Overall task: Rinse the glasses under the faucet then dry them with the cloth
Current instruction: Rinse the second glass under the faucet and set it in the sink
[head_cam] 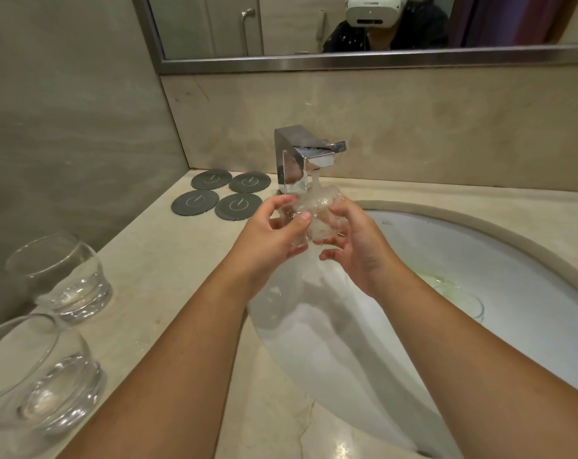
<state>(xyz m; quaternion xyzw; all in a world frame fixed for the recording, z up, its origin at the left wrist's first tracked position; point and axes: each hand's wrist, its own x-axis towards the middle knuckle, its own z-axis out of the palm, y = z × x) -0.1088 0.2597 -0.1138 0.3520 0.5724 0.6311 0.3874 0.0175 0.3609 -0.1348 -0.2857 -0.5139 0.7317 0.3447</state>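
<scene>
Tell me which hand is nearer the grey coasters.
Left. The left hand grips the glass just right of the coasters; the right hand holds the glass's far side, farther right.

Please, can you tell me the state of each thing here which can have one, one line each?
Faucet: on, water running.
Glass in the hands: under the stream, water splashing over it.
Left hand: grips that glass.
Right hand: grips that glass.
Far counter glass: upright, untouched.
Near counter glass: upright, untouched.
Coasters: flat, bare.
</scene>
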